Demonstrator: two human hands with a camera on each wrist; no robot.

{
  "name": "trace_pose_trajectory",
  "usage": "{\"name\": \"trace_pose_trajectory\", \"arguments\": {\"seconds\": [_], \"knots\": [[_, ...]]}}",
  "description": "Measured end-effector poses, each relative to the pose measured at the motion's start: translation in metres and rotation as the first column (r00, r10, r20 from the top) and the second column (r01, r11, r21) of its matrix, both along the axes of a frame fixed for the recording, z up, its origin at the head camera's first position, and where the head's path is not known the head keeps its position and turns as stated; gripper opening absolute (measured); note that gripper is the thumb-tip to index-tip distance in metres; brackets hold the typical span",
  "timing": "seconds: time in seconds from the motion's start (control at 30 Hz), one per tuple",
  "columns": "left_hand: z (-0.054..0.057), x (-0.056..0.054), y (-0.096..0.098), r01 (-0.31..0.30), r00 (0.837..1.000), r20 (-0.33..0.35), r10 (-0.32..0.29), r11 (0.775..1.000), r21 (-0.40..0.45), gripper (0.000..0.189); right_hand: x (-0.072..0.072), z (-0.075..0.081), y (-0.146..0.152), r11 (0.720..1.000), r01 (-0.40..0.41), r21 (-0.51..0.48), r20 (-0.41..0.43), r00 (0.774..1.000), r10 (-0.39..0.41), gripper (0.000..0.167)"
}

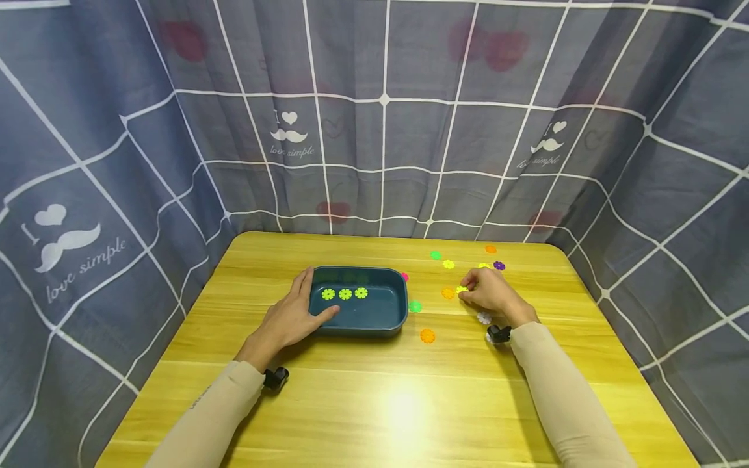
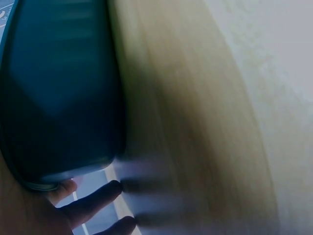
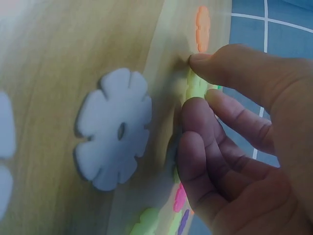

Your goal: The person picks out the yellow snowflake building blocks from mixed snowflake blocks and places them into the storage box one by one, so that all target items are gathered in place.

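My left hand [image 1: 292, 315] rests at the left end of a dark teal rectangular box [image 1: 365, 333], fingers fairly straight along its outer wall and thumb reaching over the front rim. Inside the box, three yellow-green flower-shaped discs [image 1: 345, 294] lie in a row. To the right of the box, my right hand [image 1: 491, 290] pinches another yellow-green flower-shaped disc [image 3: 196, 85] between thumb and fingertips, close over the table. Near that hand, a white notched disc [image 3: 115, 129] and an orange disc [image 1: 448, 293] lie on the table.
Several more discs are scattered on the wooden table [image 1: 328, 403]: green [image 1: 415, 306], orange [image 1: 428, 336], purple [image 1: 499, 265] and pink [image 1: 405, 277], the last beside the box's right wall. A grid-patterned curtain [image 1: 351, 130] hangs behind and along both sides.
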State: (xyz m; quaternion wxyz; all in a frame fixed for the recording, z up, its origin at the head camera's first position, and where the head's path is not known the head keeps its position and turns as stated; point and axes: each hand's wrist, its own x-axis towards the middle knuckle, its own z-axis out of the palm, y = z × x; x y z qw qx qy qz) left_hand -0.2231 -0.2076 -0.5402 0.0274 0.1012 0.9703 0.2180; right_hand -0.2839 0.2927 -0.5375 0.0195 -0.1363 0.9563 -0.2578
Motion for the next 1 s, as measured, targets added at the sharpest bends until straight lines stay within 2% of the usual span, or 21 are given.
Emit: {"name": "trace_pose_trajectory", "arguments": {"seconds": [0.43,0.77,1.0], "knots": [[0.001,0.001,-0.001,0.0,1.0,-0.008,0.0,1.0,-0.021,0.12,-0.001,-0.001,-0.004,0.999,0.005,0.038,0.008,1.0,-0.005,0.021],[0.002,-0.001,-0.001,0.003,1.0,-0.015,-0.003,1.0,-0.016,0.118,0.0,0.01,-0.01,0.997,0.062,0.049,-0.012,0.998,-0.062,0.023],[0.0,-0.001,-0.001,0.005,1.0,-0.02,-0.005,1.0,-0.019,0.117,0.0,0.015,-0.017,0.998,0.039,0.048,-0.053,0.998,-0.036,0.025]]}}
